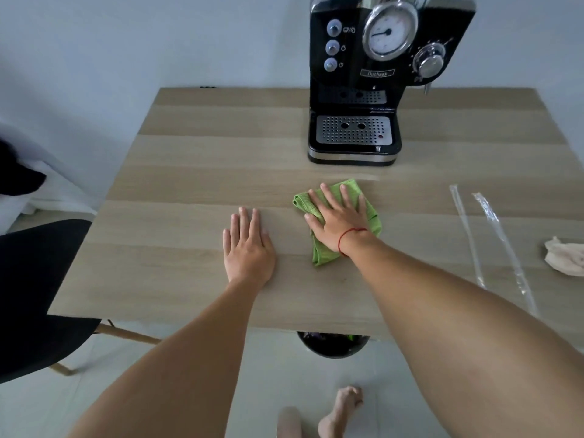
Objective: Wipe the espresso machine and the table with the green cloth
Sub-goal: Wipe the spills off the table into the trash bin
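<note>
A black espresso machine (373, 77) with a round gauge and a metal drip grille stands at the back of the wooden table (189, 172). In front of it lies the folded green cloth (322, 256). My right hand (339, 218) presses flat on the cloth with straight, spread fingers. My left hand (248, 248) rests flat on the bare wood to the left of the cloth, fingers straight and together.
Two clear plastic strips (493, 222) and a crumpled pale wrapper (565, 256) lie at the table's right. A black chair (38, 292) stands at the left. A dark bin (333, 344) sits under the table's front edge, and bare feet show on the floor below.
</note>
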